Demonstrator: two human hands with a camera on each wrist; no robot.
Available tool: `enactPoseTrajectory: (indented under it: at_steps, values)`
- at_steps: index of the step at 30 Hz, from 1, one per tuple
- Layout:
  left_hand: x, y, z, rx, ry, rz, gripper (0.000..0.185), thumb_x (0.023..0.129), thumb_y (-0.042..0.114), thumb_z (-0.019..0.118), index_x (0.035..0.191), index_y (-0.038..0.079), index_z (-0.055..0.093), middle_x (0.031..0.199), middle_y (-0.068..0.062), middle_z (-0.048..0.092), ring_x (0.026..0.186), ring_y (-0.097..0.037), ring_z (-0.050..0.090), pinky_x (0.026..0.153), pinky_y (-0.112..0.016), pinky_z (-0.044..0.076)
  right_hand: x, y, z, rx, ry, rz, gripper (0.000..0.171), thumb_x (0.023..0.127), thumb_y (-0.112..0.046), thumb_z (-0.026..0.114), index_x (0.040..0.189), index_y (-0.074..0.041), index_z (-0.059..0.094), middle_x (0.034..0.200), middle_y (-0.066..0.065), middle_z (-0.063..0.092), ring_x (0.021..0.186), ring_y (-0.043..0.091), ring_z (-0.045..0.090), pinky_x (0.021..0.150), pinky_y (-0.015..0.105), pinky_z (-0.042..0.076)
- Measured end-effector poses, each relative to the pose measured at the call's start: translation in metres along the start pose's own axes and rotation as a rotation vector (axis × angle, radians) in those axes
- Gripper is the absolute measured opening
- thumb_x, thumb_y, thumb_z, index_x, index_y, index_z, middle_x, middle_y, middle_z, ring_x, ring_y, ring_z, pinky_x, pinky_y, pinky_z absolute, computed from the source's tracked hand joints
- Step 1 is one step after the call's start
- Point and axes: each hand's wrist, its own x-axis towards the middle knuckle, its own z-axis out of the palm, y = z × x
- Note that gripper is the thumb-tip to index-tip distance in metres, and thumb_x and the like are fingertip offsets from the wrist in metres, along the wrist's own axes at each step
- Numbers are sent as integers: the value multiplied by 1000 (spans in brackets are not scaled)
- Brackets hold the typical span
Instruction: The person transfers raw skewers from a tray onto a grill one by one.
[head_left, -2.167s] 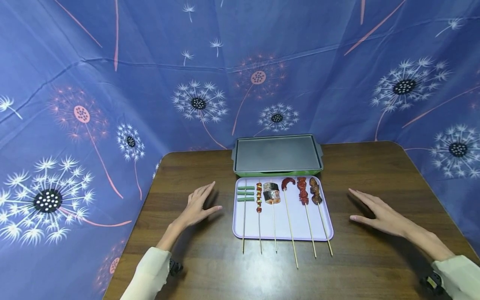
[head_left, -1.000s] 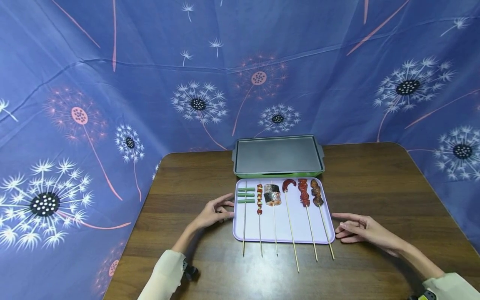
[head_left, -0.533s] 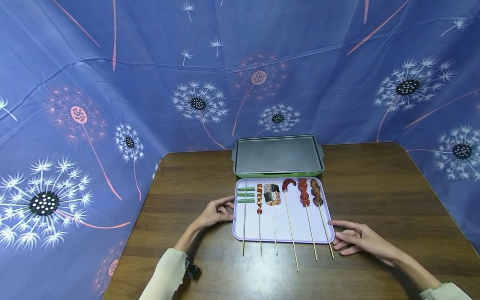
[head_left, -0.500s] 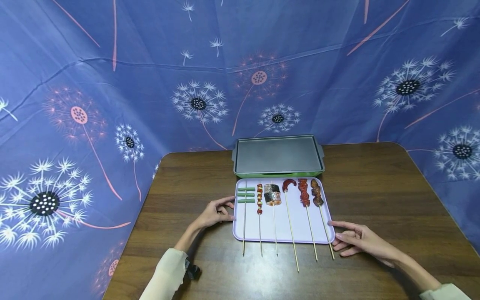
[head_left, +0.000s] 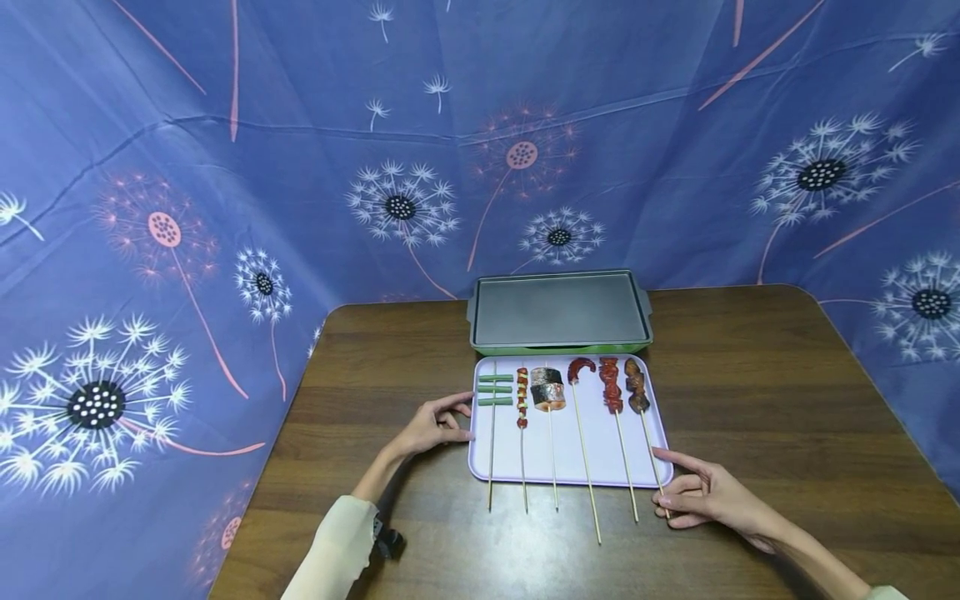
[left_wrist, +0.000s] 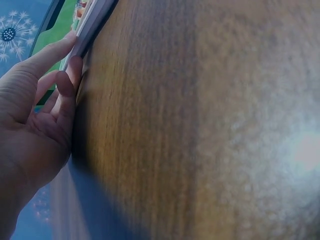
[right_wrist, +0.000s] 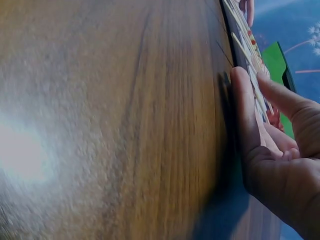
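A lilac tray (head_left: pixel 539 458) lies on the wooden table, bearing several food skewers with sticks overhanging its near edge. My left hand (head_left: pixel 429 425) holds the tray's left edge; in the left wrist view its thumb (left_wrist: pixel 65 45) touches the rim and the other fingers bend beside it. At the near right corner, my right hand (head_left: pixel 708 498) pinches the stick of the rightmost skewer, which carries brown meat chunks (head_left: pixel 637 389). Its index finger stretches forward over the tray's right edge. To the left lie a red meat skewer (head_left: pixel 611 387) and a curled dark red skewer (head_left: pixel 581 371).
Behind the tray stands a grey griddle (head_left: pixel 562 308) with a green base. Also on the tray are fish chunks (head_left: pixel 547 389), a small mixed skewer (head_left: pixel 522 398) and green pieces (head_left: pixel 496 390) on a stick. Blue dandelion cloth (head_left: pixel 652 167) hangs behind the table.
Both hands came in from the sides to the tray's edges. The right hand then slid nearer along the right edge and took the brown meat skewer's stick. The left hand stayed at its edge.
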Motion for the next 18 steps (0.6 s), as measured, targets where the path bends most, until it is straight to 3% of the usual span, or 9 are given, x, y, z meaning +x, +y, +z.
enactPoseTrajectory:
  at_steps: [4, 10, 12, 14, 18]
  values:
    - [1, -1, 1, 6, 1, 5, 73, 83, -3, 80, 148, -4, 48, 121, -34, 61, 71, 0, 62, 62, -14, 47, -1, 3, 3, 1, 27, -18, 56, 100, 7, 55, 141, -30, 49, 111, 11, 76, 101, 23, 76, 84, 39, 61]
    - [1, 0, 1, 15, 11, 7, 73, 83, -4, 80, 148, -4, 48, 121, -33, 62, 71, 0, 62, 62, -14, 48, -3, 3, 2, -32, 67, 8, 50, 100, 4, 56, 147, 8, 41, 108, 9, 77, 100, 21, 76, 84, 38, 61]
    - [1, -1, 1, 18, 12, 6, 73, 83, -4, 80, 148, -4, 49, 121, -32, 62, 72, 0, 63, 62, -14, 48, -3, 4, 1, -31, 72, 18, 50, 101, 3, 57, 147, 13, 39, 108, 9, 77, 100, 20, 76, 85, 38, 61]
    - [1, -1, 0, 19, 11, 5, 73, 83, -4, 80, 148, -4, 48, 121, -32, 62, 72, 0, 63, 63, -14, 48, -4, 4, 0, -24, 67, 19, 48, 101, 3, 56, 147, 10, 43, 108, 9, 77, 101, 20, 75, 86, 38, 61]
    - [0, -2, 1, 16, 10, -2, 72, 83, -4, 80, 148, -3, 49, 122, -32, 62, 72, 0, 63, 63, -14, 48, -5, 6, -1, -2, 54, 26, 43, 101, 2, 56, 139, -16, 59, 110, 7, 77, 105, 18, 75, 88, 36, 60]
